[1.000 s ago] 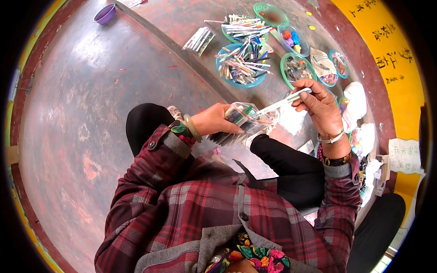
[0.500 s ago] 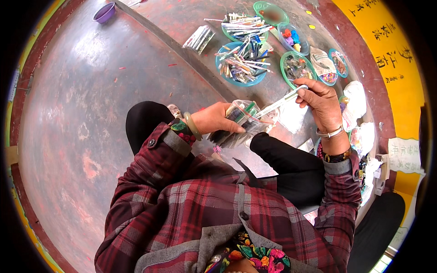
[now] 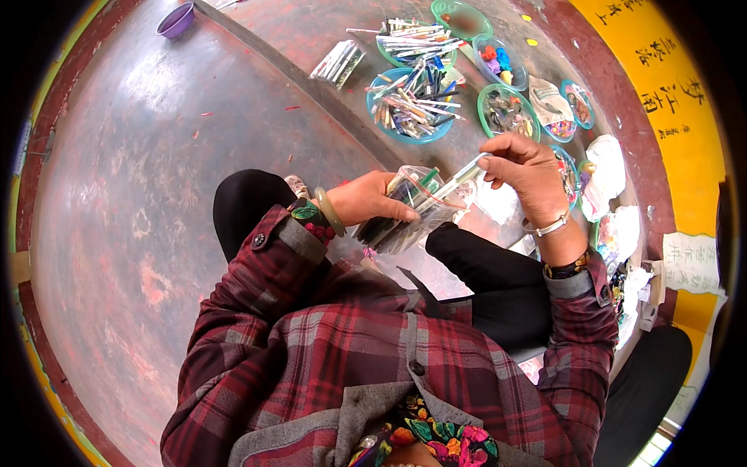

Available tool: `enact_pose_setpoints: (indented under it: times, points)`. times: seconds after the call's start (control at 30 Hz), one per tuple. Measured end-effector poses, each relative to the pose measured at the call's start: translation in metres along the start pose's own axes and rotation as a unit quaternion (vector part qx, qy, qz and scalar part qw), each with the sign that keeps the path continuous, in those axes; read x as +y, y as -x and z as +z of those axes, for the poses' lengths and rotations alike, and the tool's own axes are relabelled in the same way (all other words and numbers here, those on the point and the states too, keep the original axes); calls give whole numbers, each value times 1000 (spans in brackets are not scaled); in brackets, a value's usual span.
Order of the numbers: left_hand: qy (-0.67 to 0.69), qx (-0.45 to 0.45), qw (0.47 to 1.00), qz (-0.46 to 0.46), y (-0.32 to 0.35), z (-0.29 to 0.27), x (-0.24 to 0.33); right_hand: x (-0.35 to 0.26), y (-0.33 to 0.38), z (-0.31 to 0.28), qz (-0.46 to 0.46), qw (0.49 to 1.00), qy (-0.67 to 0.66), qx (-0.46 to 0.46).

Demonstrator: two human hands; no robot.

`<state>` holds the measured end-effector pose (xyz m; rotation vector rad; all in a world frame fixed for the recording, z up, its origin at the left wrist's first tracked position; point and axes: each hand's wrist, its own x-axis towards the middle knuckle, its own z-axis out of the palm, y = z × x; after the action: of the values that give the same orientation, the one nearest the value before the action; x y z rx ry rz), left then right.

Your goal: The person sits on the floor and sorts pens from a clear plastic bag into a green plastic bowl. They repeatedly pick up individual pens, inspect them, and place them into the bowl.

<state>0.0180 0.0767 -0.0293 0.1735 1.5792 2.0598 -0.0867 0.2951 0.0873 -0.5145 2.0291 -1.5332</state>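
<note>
My left hand grips a clear zip bag, thumb on its near face, above my lap. Dark pens and one with a green end show inside it. In my right hand, thumb and fingers pinch the upper end of a slim whitish pen. That pen slants down to the left, its lower part inside the bag's mouth. The lower tip is hard to make out among the other pens.
Ahead on the floor stand a blue basket of pens, a green basket of pens and a bagged bundle of pens. Bowls of small coloured items line the right, near white plastic bags. A purple basin is far left.
My right hand has moved left toward the bag, and the whitish pen has slid deeper into it. My left hand keeps its hold, almost still.
</note>
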Motion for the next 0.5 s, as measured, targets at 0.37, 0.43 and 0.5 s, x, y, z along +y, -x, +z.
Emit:
enact_pose_setpoints:
  times: [0.37,0.43,0.5]
  points:
    - [114,33,992,36,-4,2,-8,36,-2,36,-12,999,42,-18]
    - [118,33,992,37,-4,1,-9,35,-1,41,-20,995,98,-14]
    - [129,24,991,30,-4,0,-8,37,0,45,-62,989,136,-1]
